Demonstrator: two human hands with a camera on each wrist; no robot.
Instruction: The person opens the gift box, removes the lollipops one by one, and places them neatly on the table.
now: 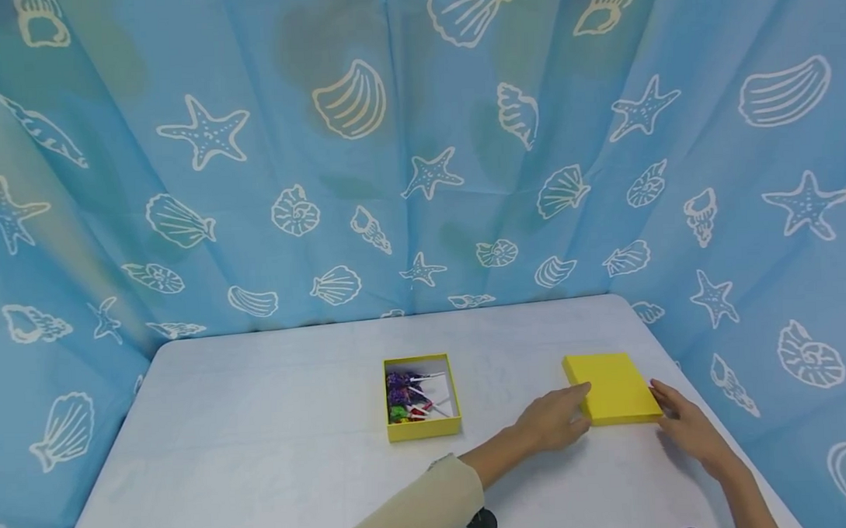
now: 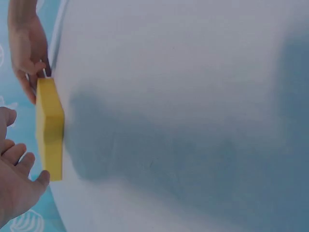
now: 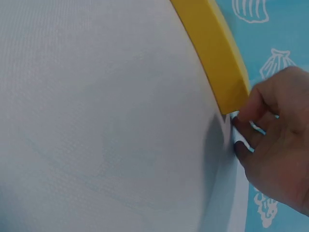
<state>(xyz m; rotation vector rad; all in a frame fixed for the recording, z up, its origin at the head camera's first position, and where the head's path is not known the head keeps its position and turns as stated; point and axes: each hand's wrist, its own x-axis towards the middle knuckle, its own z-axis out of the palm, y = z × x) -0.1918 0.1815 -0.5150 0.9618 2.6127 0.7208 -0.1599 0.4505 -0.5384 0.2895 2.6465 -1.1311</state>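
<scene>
A flat, square yellow box lid lies top side up on the right part of the table. My left hand is at its left side, fingers apart and loosely extended, overlapping the edge in the head view. In the left wrist view this hand's fingers are spread beside the lid. On the opposite side is my right hand, its fingertips right at the lid's right edge. The right wrist view shows its thumb and fingers slightly bent beside the lid's corner.
An open yellow box stands near the middle of the white table. Inside are several lollipops in purple, green and red wrappers with white sticks. A blue curtain with shell prints hangs behind and beside the table.
</scene>
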